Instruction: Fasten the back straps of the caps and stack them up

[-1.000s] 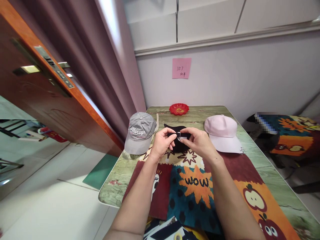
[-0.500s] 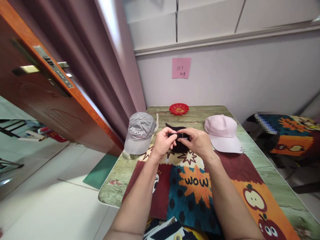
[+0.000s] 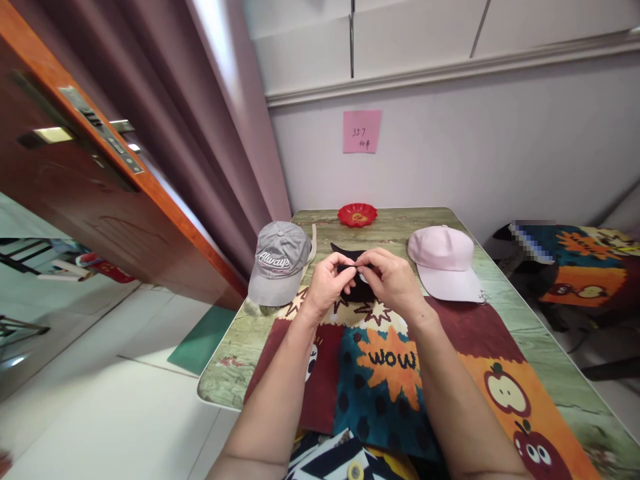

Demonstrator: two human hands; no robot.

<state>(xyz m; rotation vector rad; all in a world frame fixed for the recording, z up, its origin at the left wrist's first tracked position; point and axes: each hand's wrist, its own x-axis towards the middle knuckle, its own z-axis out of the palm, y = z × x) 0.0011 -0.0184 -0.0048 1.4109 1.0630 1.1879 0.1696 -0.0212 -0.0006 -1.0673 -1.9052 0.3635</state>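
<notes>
A black item (image 3: 359, 291), probably a cap, lies at the middle of the table between my hands. My left hand (image 3: 330, 283) pinches a black strap of it between thumb and fingers. Close beside it, my right hand (image 3: 389, 279) pinches the same strap, its fingertips almost touching those of the left. To the left sits a grey cap (image 3: 280, 257) with "Always" on its front and a light strap behind it. A pale pink cap (image 3: 443, 257) rests to the right, with small metal rings on its brim.
A red scalloped dish (image 3: 357, 215) stands at the table's back. A colourful "WOW" mat (image 3: 320, 380) covers the front of the table (image 3: 225, 367). A pink note (image 3: 361, 131) hangs on the wall. An open wooden door (image 3: 125, 220) is at the left.
My right hand has moved slightly left, bringing its fingertips closer to my left hand. The strap piece that showed between the hands is now mostly covered by fingers.
</notes>
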